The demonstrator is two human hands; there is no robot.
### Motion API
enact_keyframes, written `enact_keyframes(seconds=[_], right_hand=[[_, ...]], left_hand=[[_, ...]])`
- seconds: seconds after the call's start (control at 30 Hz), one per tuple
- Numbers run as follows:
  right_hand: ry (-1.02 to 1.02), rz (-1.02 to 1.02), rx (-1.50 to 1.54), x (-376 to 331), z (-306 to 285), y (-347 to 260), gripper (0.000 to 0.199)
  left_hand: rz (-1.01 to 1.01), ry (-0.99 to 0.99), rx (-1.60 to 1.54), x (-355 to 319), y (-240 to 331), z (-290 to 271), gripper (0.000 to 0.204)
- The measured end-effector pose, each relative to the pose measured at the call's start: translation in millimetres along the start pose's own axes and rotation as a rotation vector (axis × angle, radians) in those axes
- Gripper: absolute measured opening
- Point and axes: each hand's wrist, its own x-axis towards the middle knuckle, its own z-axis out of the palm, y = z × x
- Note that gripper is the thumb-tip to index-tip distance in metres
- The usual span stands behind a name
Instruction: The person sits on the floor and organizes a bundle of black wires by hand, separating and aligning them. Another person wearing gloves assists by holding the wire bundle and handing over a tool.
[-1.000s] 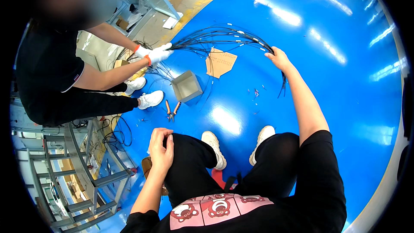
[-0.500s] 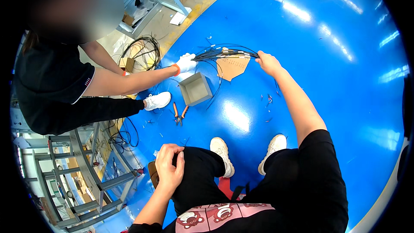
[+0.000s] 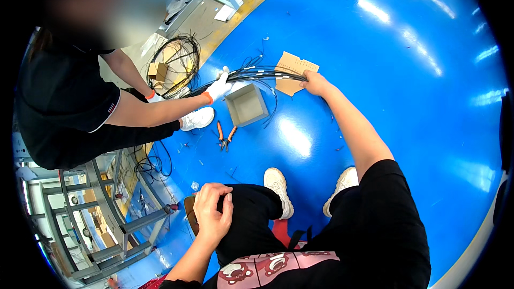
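My right hand (image 3: 316, 83) is closed round one end of a bundle of thin black cables (image 3: 254, 73) with white marker sleeves. The bundle stretches left to a co-worker's white-gloved hand (image 3: 218, 86), which grips it. Below my fingers, a piece of brown cardboard (image 3: 289, 86) with writing lies on the blue floor, partly covered by the cables. My left hand (image 3: 213, 211) rests on my left knee, loosely curled with the thumb apart, and nothing shows in it.
A grey open box (image 3: 247, 108) stands under the cables. Pliers with orange handles (image 3: 226, 135) lie nearer me. Coiled black cables (image 3: 187, 56) and a small cardboard box (image 3: 157, 71) are beside the co-worker. A grey metal frame (image 3: 101, 203) stands at the left. Small scraps dot the floor.
My right hand has moved left and slightly nearer with the cable ends. The co-worker's gloved hand has slid left and nearer along the bundle. My left hand stays on the knee.
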Motion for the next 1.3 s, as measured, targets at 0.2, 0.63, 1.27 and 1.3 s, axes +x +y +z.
enact_keyframes(seconds=[0.2, 0.63, 1.27, 1.3], right_hand=[[-0.079, 0.025, -0.066, -4, 38, -19, 0.042], [-0.246, 0.053, -0.167, -38, 42, -34, 0.052], [0.053, -0.143, 0.728, -307, -62, -152, 0.023], [0.093, -0.078, 0.766, -315, -46, -139, 0.02]], left_hand=[[0.019, -0.01, -0.001, 0, -4, -2, 0.012], [0.045, -0.003, -0.028, -2, -6, -6, 0.011], [0.095, 0.205, -0.27, -44, -18, -11, 0.008], [0.106, 0.2, -0.313, -47, -19, -13, 0.009]])
